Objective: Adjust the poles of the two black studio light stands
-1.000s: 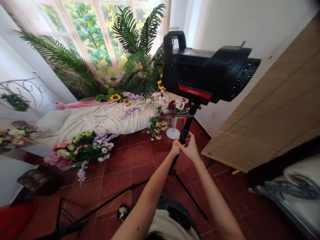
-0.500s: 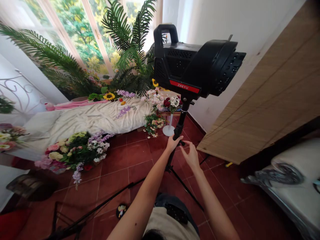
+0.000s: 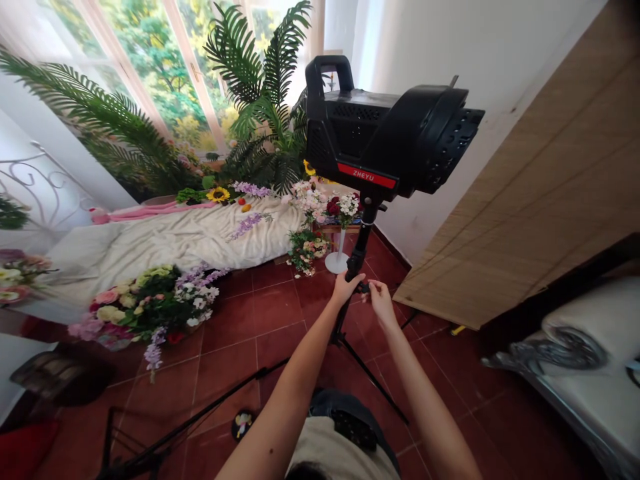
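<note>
A black studio light (image 3: 380, 137) with a red label sits on top of a black stand (image 3: 367, 230). My left hand (image 3: 345, 288) is wrapped round the stand's pole below the light. Just right of the pole, my right hand (image 3: 380, 297) has its fingertips pinched at a small black knob (image 3: 363, 288) on the stand. The stand's legs (image 3: 373, 377) spread over the red tiled floor in front of my body.
A cream-covered bed (image 3: 190, 237) with flowers runs along the window. Bouquets (image 3: 145, 300) stand at the left. A bamboo screen (image 3: 505, 173) leans at the right, beside a silver-trimmed sofa (image 3: 575, 360). Another black stand (image 3: 195, 417) lies across the lower left.
The fingers of my right hand have closed together at the knob. The light has shifted slightly left and down in view. My left hand stays round the pole.
</note>
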`<control>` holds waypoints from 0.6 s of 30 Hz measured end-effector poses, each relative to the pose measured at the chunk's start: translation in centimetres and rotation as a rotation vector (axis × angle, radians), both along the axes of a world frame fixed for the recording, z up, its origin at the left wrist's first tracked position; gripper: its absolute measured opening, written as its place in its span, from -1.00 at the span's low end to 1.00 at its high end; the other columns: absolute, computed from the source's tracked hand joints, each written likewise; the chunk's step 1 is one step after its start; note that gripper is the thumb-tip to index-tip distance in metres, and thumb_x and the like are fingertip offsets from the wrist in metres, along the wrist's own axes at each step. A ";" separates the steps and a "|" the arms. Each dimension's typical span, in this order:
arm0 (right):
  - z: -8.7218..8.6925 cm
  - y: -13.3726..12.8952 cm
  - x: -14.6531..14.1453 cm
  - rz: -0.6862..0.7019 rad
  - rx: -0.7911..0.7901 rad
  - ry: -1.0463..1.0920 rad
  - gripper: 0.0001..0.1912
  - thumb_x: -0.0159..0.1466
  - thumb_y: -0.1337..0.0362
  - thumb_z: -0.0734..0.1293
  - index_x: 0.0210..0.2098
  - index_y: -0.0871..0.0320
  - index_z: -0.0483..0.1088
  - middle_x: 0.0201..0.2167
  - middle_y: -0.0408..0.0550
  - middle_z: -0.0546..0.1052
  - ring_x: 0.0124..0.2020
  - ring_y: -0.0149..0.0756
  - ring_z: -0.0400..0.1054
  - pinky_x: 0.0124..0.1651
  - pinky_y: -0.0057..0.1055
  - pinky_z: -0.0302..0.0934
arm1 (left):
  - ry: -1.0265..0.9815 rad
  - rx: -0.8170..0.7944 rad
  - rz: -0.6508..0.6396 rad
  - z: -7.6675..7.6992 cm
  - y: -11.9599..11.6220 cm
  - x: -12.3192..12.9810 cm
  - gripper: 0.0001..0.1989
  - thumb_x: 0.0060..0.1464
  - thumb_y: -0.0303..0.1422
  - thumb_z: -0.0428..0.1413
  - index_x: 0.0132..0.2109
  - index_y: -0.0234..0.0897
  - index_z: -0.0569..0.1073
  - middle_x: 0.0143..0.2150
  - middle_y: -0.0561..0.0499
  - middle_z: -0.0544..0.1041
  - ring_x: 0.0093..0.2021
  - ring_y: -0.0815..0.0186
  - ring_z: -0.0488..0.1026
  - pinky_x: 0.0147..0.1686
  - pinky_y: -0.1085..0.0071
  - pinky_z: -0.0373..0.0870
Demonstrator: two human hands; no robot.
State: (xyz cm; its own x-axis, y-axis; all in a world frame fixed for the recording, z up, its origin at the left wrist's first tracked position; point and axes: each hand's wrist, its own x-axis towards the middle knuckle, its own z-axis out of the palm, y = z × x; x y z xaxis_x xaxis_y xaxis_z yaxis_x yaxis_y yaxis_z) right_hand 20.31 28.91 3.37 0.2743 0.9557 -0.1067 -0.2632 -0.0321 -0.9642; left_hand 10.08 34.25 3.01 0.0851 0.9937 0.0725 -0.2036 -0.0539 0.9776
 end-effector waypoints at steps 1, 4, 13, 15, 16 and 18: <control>0.1 0.1 0.1 0.031 -0.061 0.108 -0.82 0.15 0.24 0.27 -0.26 0.13 0.23 -0.64 -0.24 0.40 -0.66 -0.44 0.28 -0.57 -0.51 0.21 | 0.002 0.005 0.010 -0.1 0.0 0.0 -0.67 -0.25 -0.17 0.22 -0.49 -0.35 0.33 -0.61 0.10 0.31 -0.60 0.47 0.26 -0.55 0.51 0.21; 0.3 0.2 0.6 0.202 -0.207 0.386 -0.97 0.15 0.35 0.25 -0.38 0.16 0.26 -0.64 -0.19 0.40 -0.64 -0.46 0.29 -0.49 -0.48 0.28 | 0.010 0.006 0.028 -0.2 0.1 0.1 -0.67 -0.26 -0.16 0.22 -0.49 -0.35 0.35 -0.58 0.10 0.32 -0.58 0.48 0.25 -0.52 0.51 0.23; 0.8 -1.8 0.3 0.044 -0.067 -0.261 -0.67 0.17 -0.02 0.20 -0.31 0.13 0.25 -0.50 -0.06 0.48 -0.47 -0.26 0.38 -0.36 -0.31 0.27 | 0.031 -0.022 -0.006 -0.2 0.1 0.1 -0.67 -0.22 -0.16 0.20 -0.43 -0.36 0.36 -0.58 0.08 0.34 -0.59 0.44 0.28 -0.53 0.48 0.28; 1.2 -2.6 0.2 -0.014 -0.005 -0.633 -0.57 0.11 -0.11 0.22 -0.27 0.13 0.27 -0.41 -0.04 0.50 -0.39 -0.22 0.39 -0.35 -0.32 0.23 | 0.047 -0.006 0.007 -0.3 0.2 0.1 -0.68 -0.22 -0.17 0.20 -0.44 -0.36 0.36 -0.56 0.07 0.35 -0.56 0.45 0.29 -0.51 0.49 0.28; 1.4 -2.9 0.2 -0.021 0.015 -0.782 -0.55 0.10 -0.13 0.22 -0.25 0.12 0.29 -0.37 -0.03 0.50 -0.35 -0.20 0.39 -0.34 -0.33 0.22 | 0.058 0.005 0.017 -0.3 0.2 0.0 -0.68 -0.22 -0.17 0.20 -0.45 -0.36 0.36 -0.54 0.07 0.35 -0.54 0.45 0.29 -0.49 0.50 0.29; 1.8 -3.4 0.3 -0.028 0.048 -0.963 -0.53 0.13 -0.14 0.18 -0.22 0.12 0.31 -0.32 -0.01 0.49 -0.31 -0.20 0.38 -0.33 -0.35 0.19 | 0.078 0.021 0.032 -0.3 0.3 0.0 -0.68 -0.23 -0.17 0.20 -0.45 -0.36 0.37 -0.52 0.07 0.36 -0.51 0.45 0.30 -0.46 0.50 0.29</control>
State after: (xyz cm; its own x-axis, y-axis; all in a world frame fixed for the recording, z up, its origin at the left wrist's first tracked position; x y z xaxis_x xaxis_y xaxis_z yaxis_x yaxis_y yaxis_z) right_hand 20.58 25.54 5.17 0.2464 0.9451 0.2148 0.6417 0.0070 -0.7669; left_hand 10.06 34.50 2.67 0.0595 0.9944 0.0877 -0.1245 -0.0798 0.9890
